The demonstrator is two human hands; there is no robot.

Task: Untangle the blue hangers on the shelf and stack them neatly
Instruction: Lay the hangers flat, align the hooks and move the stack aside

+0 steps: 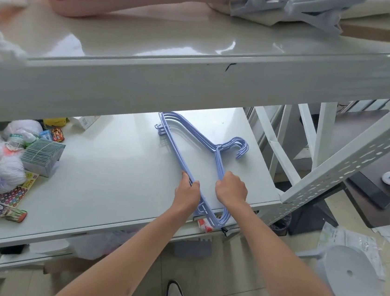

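Blue plastic hangers (191, 142) lie nested on the white shelf (113, 175) near its front right edge. Left hand (187, 193) grips the long bar, right hand (232, 188) the shoulder arm; they look light, stiff and slippery.

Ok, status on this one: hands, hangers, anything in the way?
Left hand grips the long bar, right hand a sloped arm. Blue hangers bunched flat on the lower shelf, hooks lined up. Clutter sits far left, clear of the stack.
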